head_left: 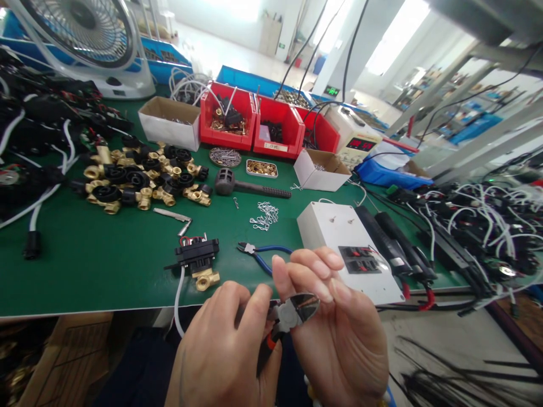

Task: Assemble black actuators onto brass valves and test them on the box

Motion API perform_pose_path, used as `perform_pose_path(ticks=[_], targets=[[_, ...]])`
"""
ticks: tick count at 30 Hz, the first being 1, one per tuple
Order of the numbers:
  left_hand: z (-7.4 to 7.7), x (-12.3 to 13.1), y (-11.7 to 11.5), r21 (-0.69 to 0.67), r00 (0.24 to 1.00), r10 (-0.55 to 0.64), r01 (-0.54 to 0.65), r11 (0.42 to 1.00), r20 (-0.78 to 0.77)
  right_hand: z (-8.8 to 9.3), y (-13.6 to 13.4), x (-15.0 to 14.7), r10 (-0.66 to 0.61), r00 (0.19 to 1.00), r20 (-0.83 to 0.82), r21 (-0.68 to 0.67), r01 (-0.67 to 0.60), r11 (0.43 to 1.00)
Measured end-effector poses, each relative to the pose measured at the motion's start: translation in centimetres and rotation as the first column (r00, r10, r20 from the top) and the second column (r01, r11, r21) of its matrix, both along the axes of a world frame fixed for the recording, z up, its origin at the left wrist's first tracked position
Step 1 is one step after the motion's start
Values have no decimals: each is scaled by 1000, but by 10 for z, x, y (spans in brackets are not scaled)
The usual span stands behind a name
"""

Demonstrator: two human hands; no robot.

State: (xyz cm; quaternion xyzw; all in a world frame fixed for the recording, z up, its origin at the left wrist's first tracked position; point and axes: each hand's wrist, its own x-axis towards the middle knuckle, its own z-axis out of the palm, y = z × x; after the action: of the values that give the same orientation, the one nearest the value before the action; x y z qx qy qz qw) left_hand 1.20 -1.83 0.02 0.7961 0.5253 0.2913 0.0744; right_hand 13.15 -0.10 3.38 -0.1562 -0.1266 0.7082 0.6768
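My left hand (pixel 224 345) is closed around diagonal cutters (pixel 291 314) with black and orange handles. Their jaws point right, up against the fingers of my right hand (pixel 343 333). That hand is turned palm towards me, thumb and fingers pinched together by the jaw tips; whatever lies between them is too small or hidden to make out. Just beyond my hands on the green bench are blue-handled cutters (pixel 265 251). Left of those sits a black valve assembly (pixel 197 254) with a brass fitting (pixel 207 279) and a white cable (pixel 178 305).
Spring clips (pixel 265 216) lie mid-bench before a black mallet (pixel 250 186). Brass valve fittings (pixel 144 178) are heaped at left. Red bins (pixel 229 130) and white boxes (pixel 169 127) stand behind. A grey switch box (pixel 335 243) and black cabled parts (pixel 466 243) are at right.
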Motion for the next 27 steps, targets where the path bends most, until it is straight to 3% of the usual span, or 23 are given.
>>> perform_pose_path(ticks=[27], targets=[[1,0,-1,-11,1000,23,-23,1000,7,0,-3,-1,1,999,44,77,-5,997]])
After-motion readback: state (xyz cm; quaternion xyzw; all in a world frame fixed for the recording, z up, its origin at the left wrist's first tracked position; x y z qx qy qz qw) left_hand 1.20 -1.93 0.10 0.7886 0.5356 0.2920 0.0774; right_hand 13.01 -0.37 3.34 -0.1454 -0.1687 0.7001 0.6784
